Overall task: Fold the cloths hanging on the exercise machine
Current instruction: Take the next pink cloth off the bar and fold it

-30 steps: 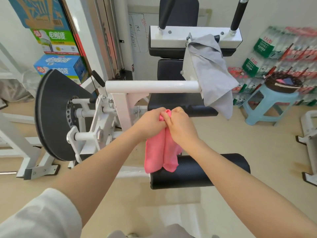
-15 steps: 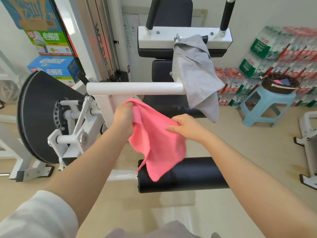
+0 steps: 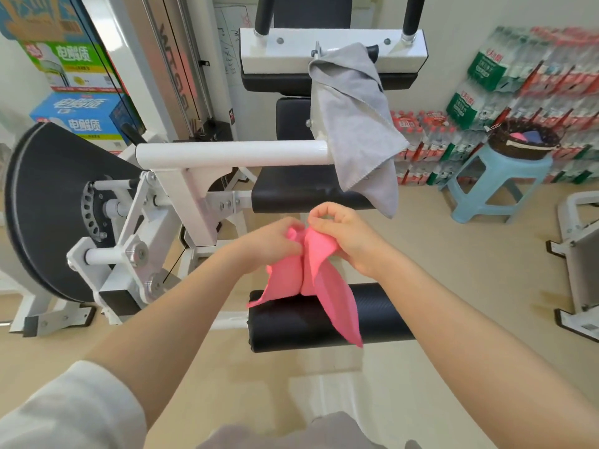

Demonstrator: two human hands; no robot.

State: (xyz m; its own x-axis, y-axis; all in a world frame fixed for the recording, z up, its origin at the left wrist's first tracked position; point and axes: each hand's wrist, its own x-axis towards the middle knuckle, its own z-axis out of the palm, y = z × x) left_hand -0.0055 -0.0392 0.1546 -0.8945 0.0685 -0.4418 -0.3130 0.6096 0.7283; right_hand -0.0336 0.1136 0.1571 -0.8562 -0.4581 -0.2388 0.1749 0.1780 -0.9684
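Hands back together: left hand (image 3: 275, 239) and right hand (image 3: 343, 236) pinch pink cloth (image 3: 311, 277), spread a moment ago, now halved; grey cloth (image 3: 356, 124) untouched on machine.

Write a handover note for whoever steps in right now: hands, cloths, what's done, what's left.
Left hand: grips the pink cloth at its top.
Right hand: pinches the same cloth's top edge, beside the left.
The pink cloth hangs bunched between both hands, above the black roller pad; not yet neatly folded.
Grey cloth: draped on the machine's white frame, untouched.
Left: finish folding the pink one, then fold the grey.
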